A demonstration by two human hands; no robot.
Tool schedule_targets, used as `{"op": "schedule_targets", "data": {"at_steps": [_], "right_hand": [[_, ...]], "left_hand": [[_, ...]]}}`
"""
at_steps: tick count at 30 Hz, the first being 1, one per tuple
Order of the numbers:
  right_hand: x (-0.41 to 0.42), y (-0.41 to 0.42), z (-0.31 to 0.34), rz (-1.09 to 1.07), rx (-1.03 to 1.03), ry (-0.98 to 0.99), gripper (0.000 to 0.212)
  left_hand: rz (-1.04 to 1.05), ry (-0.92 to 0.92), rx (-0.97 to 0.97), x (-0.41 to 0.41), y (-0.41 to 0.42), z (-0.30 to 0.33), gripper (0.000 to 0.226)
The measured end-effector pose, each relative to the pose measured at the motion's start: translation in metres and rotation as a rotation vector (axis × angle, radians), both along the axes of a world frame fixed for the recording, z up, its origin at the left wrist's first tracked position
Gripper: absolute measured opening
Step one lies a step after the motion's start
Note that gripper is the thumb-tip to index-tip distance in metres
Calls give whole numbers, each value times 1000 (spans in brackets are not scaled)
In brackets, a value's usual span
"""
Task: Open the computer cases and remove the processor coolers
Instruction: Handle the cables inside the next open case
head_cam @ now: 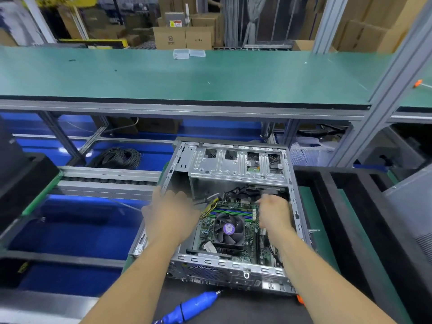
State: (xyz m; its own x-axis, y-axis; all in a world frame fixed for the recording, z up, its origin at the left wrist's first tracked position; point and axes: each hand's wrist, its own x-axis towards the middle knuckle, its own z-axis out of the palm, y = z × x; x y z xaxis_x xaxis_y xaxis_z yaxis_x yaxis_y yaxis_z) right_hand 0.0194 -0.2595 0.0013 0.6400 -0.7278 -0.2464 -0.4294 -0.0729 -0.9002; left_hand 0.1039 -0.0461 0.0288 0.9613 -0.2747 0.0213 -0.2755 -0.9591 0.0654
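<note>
An open computer case [233, 267] lies on its side in front of me, its motherboard showing. The processor cooler [228, 230], a black fan with a purple label on a finned block, sits in the middle of the board. My left hand [169, 213] reaches into the case's left part, fingers over the left wall and the yellow and black cables. My right hand [273, 210] is inside the case at the right, above the cooler, its fingers curled near the cables under the drive cage. Blur hides whether it holds anything.
A blue electric screwdriver [191, 307] lies on the black mat just in front of the case. A metal drive cage [236, 162] spans the case's far half. A green shelf [187, 76] runs overhead. Coiled black cable [117, 157] lies at the left; black foam trays [350, 206] stand at the right.
</note>
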Motion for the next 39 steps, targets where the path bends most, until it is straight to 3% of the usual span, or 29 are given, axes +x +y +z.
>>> {"op": "schedule_targets", "data": {"at_steps": [2,5,11,18,22,25,28,32,35,39], "right_hand": [[-3,14,-4,114,-118,33,33],[-7,0,2,71,-81,2,37],[-15,-3,-1,324,-412,189,33],[-3,-11,7,306,-599,177,36],[-4,-3,-4,646,-723,344,4],[-2,-5,-11,855,-717,387,44],[3,-11,-16,663,-501,320,53],[15,-26,-23,314,-236,352,33],[26,-32,-27,347,-364,430,22],[45,-32,-39,429,-508,489,29]], "left_hand": [[-2,11,11,2,-1,1,48],[-1,4,3,-2,1,1,49],[-6,2,6,-5,1,2,48],[44,2,32,-20,5,0,43],[-277,-148,183,-6,-16,-2,40],[-378,45,165,8,-45,-4,34],[-398,148,122,22,-69,-5,29],[-460,278,94,48,-83,-8,34],[-482,361,188,56,-88,-15,50],[-498,172,246,48,-98,-33,35]]}}
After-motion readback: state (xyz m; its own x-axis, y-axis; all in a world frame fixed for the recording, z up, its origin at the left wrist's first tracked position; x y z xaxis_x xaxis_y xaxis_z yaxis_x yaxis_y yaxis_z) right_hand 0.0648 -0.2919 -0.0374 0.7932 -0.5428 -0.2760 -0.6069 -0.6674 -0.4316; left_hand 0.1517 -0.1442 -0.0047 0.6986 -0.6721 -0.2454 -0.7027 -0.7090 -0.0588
